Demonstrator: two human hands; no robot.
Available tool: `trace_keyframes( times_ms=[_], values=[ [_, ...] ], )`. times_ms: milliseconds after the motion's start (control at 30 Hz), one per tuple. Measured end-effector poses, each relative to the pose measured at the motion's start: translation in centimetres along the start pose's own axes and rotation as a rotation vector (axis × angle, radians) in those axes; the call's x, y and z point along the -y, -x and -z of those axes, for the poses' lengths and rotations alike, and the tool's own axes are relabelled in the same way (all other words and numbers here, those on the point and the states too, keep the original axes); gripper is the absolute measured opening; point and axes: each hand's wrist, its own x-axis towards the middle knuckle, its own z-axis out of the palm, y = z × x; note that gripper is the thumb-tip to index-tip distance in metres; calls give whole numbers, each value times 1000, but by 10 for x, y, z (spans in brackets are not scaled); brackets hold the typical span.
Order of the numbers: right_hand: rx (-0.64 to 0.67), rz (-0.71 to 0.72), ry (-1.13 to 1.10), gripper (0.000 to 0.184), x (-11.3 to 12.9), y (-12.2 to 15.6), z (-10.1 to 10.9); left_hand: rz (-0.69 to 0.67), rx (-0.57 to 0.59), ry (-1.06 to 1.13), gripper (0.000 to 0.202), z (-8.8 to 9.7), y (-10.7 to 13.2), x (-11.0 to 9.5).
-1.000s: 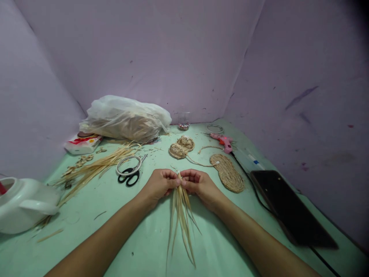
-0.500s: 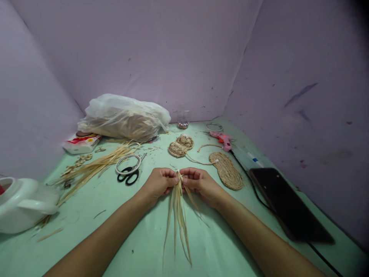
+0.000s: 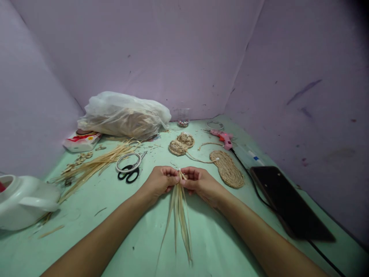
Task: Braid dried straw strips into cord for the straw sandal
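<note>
Between my hands is a bundle of pale dried fibre strips (image 3: 180, 215), gathered at a whitish top end and hanging toward me over the table. My left hand (image 3: 163, 181) pinches the strips near that top end, thumb against fingers. From the other side my right hand (image 3: 198, 184) grips them at the same spot, its fingers curled and almost touching the left. Just beyond the right hand lies a braided sole-shaped piece (image 3: 227, 169). Farther back sits a coiled braided piece (image 3: 181, 144) with a loose cord. Black-handled scissors (image 3: 128, 174) rest to the left.
Left are loose fibre strips (image 3: 98, 163), a wire ring (image 3: 118, 163), a white pitcher-like container (image 3: 25, 202) and a tissue pack (image 3: 82, 142). Behind stand a stuffed plastic bag (image 3: 123, 115) and a bead jar (image 3: 183, 118). Right lie a pink glue gun (image 3: 223, 138) and a dark phone-like slab (image 3: 291, 204).
The strip that hung out to the right has swung in toward the bundle, under my right hand. Both hands keep their pinch in nearly the same place. The view has shifted slightly.
</note>
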Motion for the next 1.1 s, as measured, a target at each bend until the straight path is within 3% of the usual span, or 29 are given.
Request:
trace_keyframes(
  times_ms=[233,1100],
  values=[
    [-67,-29,146,35,2,0,2,4,-8,29,19,-1,0,1],
    [-30,-15,95,30,-2,-3,7,-5,24,-15,11,1,-3,4]
  ],
)
